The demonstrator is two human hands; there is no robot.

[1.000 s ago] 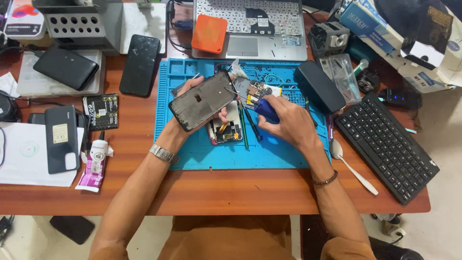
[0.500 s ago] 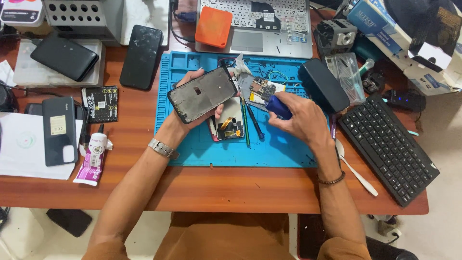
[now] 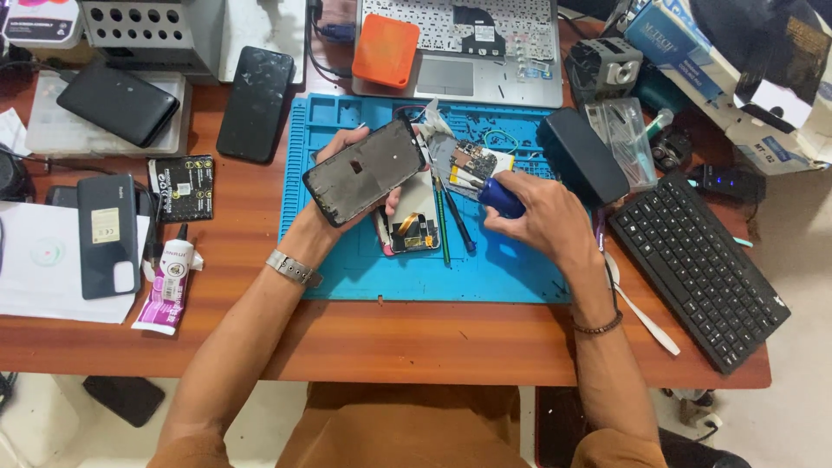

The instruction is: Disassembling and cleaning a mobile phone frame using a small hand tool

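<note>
We saw our left hand (image 3: 360,165) curled around one dark phone screen frame (image 3: 364,171), fingers along its upper edge and thumb beneath, holding it tilted above the blue work mat (image 3: 347,260). Our right hand (image 3: 542,217) was clenched on one blue-handled screwdriver (image 3: 500,197), its tip aimed at the single circuit board (image 3: 472,162) lying on the mat just beside the frame. The left forearm ran in from the lower left with a metal watch band (image 3: 293,268) at the wrist; the right forearm came from the lower right, wrist bent inward and wearing a bead bracelet (image 3: 598,327). Under the raised frame lay one opened phone body (image 3: 412,227), and beside it two thin dark tools (image 3: 451,225) rested side by side on the mat. A black case (image 3: 581,156) sat on the mat's right edge. Farther out on the wooden counter (image 3: 390,338) we counted two keyboards: a black keyboard (image 3: 698,264) to the right and a laptop (image 3: 459,43) at the top, carrying one orange box (image 3: 386,50). To the left lay a black phone (image 3: 254,102) face up, another dark phone (image 3: 117,102) on a tray, a grey phone back (image 3: 108,234), one phone battery (image 3: 182,186) and one glue tube (image 3: 166,282). A white spudger (image 3: 646,312) lay near the right wrist.
</note>
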